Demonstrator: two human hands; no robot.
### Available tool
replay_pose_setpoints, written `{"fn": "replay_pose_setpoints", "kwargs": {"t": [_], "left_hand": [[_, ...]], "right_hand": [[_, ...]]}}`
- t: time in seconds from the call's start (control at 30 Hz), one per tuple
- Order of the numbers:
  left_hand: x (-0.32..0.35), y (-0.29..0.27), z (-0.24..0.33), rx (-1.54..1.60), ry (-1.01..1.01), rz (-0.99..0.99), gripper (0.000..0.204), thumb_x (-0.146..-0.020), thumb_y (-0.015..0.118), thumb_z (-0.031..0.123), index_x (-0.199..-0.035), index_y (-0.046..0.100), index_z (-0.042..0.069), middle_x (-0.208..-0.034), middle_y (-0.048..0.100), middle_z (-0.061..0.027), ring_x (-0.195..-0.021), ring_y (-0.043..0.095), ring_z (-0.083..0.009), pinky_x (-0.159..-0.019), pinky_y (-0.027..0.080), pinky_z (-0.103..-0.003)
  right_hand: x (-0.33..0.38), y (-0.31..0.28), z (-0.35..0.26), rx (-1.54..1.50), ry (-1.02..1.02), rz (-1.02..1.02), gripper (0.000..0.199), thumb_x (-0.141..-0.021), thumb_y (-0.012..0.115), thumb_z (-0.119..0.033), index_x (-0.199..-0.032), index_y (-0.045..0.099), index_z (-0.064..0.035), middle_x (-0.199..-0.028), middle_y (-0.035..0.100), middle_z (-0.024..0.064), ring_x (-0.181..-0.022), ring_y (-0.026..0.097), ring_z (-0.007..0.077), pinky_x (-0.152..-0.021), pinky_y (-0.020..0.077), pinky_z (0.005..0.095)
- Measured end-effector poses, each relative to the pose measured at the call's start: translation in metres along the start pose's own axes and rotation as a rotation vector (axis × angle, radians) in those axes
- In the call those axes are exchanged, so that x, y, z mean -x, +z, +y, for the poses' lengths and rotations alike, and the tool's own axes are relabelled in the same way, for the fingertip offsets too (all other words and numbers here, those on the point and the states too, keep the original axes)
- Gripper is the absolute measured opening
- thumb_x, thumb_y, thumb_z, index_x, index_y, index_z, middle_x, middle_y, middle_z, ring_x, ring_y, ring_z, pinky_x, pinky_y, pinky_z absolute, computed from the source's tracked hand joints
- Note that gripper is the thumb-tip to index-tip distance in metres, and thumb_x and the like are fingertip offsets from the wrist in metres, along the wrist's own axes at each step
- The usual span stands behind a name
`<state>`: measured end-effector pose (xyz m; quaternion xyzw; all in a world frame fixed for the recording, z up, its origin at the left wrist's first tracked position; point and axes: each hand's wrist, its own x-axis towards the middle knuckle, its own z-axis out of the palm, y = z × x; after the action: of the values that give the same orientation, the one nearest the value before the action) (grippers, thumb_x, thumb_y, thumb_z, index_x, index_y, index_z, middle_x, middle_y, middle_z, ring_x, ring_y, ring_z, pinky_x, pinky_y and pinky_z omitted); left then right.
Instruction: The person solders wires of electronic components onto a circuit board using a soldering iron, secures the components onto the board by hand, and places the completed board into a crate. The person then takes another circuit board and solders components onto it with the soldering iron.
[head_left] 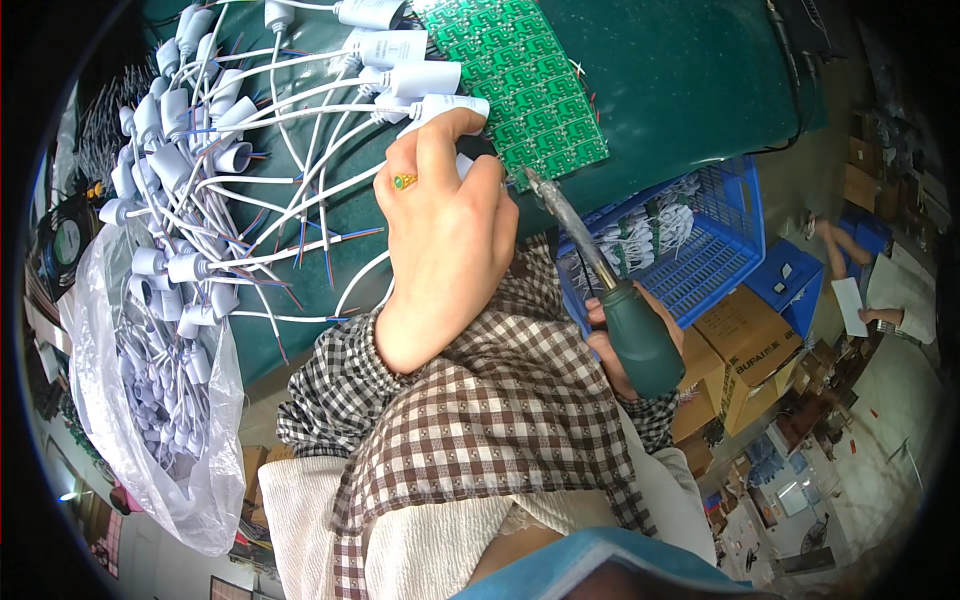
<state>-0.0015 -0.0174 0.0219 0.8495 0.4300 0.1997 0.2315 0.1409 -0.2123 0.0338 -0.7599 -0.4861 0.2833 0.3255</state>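
My left hand (440, 235), with a ring on one finger, is closed at the lower left edge of a green circuit board panel (530, 85). A white lamp socket (463, 166) shows between its curled fingers, mostly hidden by them. My index finger also lies against another white socket (455, 103) in the row above. Wrapped round the dark green handle of a soldering iron (645, 345) is my right hand (668, 318), partly covered by that handle. The iron's tip points up and left, by the panel's bottom corner near my left fingertips.
Several white sockets with cables (175, 165) are heaped on the green table mat (690, 90). A clear plastic bag (225, 450) of more sockets hangs at left. Below the table's right edge stand a blue crate (745, 205) and cardboard boxes (750, 345). Another person's arm (845, 245) shows far right.
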Motion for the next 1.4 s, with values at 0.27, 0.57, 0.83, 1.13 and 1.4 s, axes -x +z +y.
{"fn": "replay_pose_setpoints", "kwargs": {"t": [0.27,0.57,0.83,1.13,1.4], "left_hand": [[0.000,0.001,0.000,0.001,0.001,-0.002,0.016,-0.069,0.067,0.004,-0.085,0.065,0.003,-0.122,0.051,-0.0125,-0.111,0.045,-0.0350,-0.092,0.036,-0.045],[0.000,0.001,0.000,-0.011,-0.004,-0.002,0.016,-0.069,0.067,0.004,-0.085,0.065,0.003,-0.122,0.051,-0.0128,-0.111,0.044,-0.0344,-0.093,0.035,-0.045],[0.000,0.001,0.000,-0.006,-0.002,-0.004,0.016,-0.069,0.068,0.004,-0.085,0.064,0.003,-0.122,0.051,-0.0129,-0.111,0.045,-0.0347,-0.093,0.036,-0.046],[0.001,0.003,-0.003,0.047,0.021,0.006,0.016,-0.069,0.067,0.002,-0.085,0.062,0.000,-0.121,0.050,-0.0154,-0.109,0.045,-0.0361,-0.092,0.038,-0.044],[-0.001,0.006,-0.004,0.105,0.039,-0.003,0.016,-0.070,0.065,-0.002,-0.084,0.059,-0.003,-0.118,0.049,-0.0187,-0.103,0.049,-0.0354,-0.088,0.042,-0.043]], "right_hand": [[-0.003,-0.002,-0.006,0.091,0.053,-0.058,0.046,-0.077,0.079,-0.034,-0.105,0.067,0.0003,-0.106,0.066,0.0155,-0.088,0.067,0.0298,-0.076,0.0552,0.0374],[0.001,0.000,0.001,0.062,0.011,-0.011,0.042,-0.075,0.079,-0.031,-0.101,0.068,0.0003,-0.105,0.066,0.0157,-0.083,0.066,0.0297,-0.072,0.0546,0.0374],[-0.001,-0.003,0.003,0.129,-0.084,-0.041,0.043,-0.075,0.079,-0.032,-0.102,0.067,-0.0003,-0.106,0.066,0.0156,-0.084,0.066,0.0301,-0.073,0.0545,0.0380],[0.001,-0.002,0.004,0.050,-0.016,-0.030,0.045,-0.077,0.078,-0.034,-0.103,0.067,0.0009,-0.106,0.066,0.0164,-0.084,0.066,0.0310,-0.073,0.0540,0.0383],[0.003,0.000,0.004,0.070,-0.004,-0.031,0.046,-0.076,0.078,-0.036,-0.102,0.067,0.0006,-0.105,0.066,0.0164,-0.085,0.066,0.0314,-0.073,0.0542,0.0388]]}}
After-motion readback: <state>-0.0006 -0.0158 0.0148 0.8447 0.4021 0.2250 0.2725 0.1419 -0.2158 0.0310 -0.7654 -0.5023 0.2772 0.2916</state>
